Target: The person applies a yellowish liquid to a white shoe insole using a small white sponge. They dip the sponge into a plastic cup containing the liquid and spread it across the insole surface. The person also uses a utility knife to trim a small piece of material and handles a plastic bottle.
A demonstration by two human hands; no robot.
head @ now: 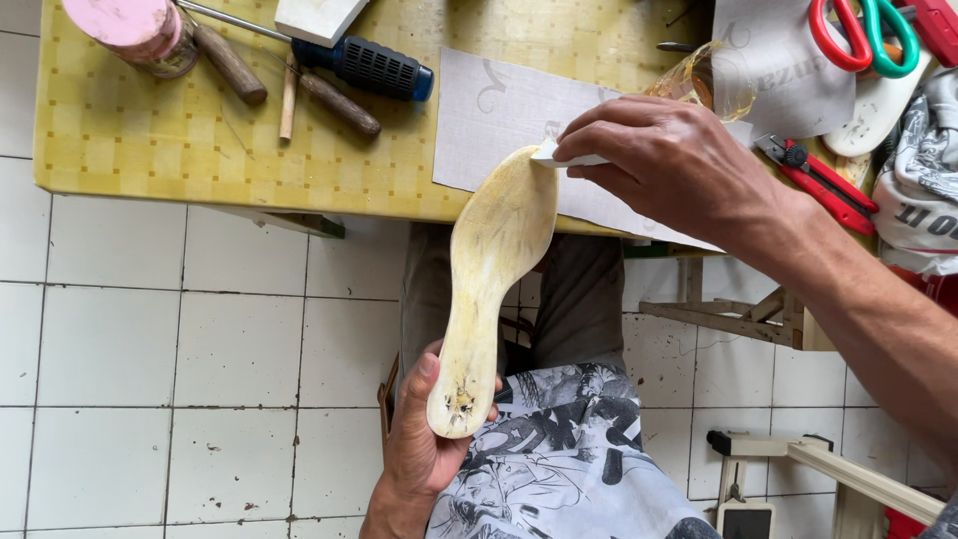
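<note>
I see the pale yellow insole (496, 269) held over my lap, heel gripped in my left hand (424, 439). My right hand (659, 165) pinches a small white scraper (559, 155) at its toe; I'd keep strokes flat and light. Behind, the checked yellow tabletop (130, 130) carries wooden-handled tools (339, 103).

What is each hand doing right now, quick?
Left hand: closed around the heel end of the yellowish shoe insole.
Right hand: fingers pinched on a small white piece held against the insole's toe end.
</note>
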